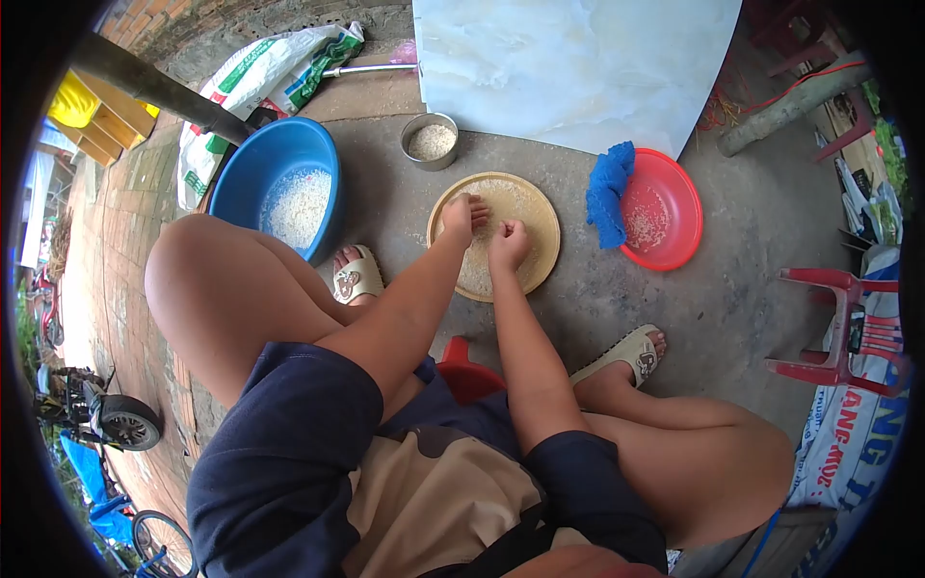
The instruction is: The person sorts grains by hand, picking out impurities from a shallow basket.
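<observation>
A round tan tray (548, 231) with pale grains, which look like rice, spread over it lies on the ground between my feet. Over its left-middle part is my left hand (464, 214), with its fingers slightly bent and apart; I see nothing held in it. My right hand (509, 244) is close beside it above the tray, fingers curled together in a pinch. Whatever is between those fingertips is too small to make out. Behind the tray stands a metal pot (409, 144) holding more grains (432, 142).
On the left sits a blue basin (330, 159) with whitish grains in it. A red basin (692, 207) on the right has scattered grains and a blue cloth (609, 188) over its rim. A marbled panel (568, 67) is behind, a red plastic chair (838, 328) at right.
</observation>
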{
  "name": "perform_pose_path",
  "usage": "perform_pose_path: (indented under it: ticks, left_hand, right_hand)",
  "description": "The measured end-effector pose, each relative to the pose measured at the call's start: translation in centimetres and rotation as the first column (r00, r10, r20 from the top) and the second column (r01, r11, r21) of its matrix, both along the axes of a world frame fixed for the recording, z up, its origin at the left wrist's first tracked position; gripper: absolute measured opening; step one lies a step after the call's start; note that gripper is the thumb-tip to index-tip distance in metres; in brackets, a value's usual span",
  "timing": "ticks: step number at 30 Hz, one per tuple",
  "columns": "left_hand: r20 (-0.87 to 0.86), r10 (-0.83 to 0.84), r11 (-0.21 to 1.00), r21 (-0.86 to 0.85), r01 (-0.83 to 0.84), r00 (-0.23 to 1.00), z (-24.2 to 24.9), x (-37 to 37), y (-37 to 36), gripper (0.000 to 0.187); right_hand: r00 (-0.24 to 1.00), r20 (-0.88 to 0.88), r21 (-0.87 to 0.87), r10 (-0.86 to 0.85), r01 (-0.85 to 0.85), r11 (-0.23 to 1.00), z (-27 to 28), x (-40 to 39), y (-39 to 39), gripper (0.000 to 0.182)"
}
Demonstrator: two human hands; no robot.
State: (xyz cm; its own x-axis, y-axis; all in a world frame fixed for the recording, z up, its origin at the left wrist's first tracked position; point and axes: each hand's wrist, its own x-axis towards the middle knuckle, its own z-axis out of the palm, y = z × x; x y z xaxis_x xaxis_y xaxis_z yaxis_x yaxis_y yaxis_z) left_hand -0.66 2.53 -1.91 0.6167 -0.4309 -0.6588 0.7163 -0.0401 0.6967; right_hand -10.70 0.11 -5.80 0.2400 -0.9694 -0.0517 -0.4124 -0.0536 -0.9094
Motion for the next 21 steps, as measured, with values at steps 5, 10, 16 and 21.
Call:
perform_pose_path:
  ticks: [5,10,16,21]
  left_hand:
    - [-0.373,-0.198,0.952,-0.292,0.087,0.907,-1.5,-0.8,-2.1,0.035]
    - [0.346,-0.178,0.963,0.255,0.09,0.921,-2.0,0.1,-1.2,0.031]
    - [0.738,-0.607,0.532,0.653,-0.54,0.294,0.8,-0.2,1.9,0.03]
    - [0.588,-0.706,0.469,0.806,-0.363,0.394,-0.5,0.5,4.3,0.03]
  right_hand:
    - [0.955,0.044,0.056,0.293,-0.295,0.954,4.3,1.8,-1.8,0.012]
    - [0.999,-0.036,-0.223,-0.016,0.008,0.975,3.7,0.4,-3.8,0.017]
    - [0.79,-0.435,-0.422,-0.431,0.244,0.873,2.9,-7.1,-4.5,0.03]
    - [0.795,-0.541,-0.364,-0.273,0.071,0.929,0.6,-8.2,-4.9,0.02]
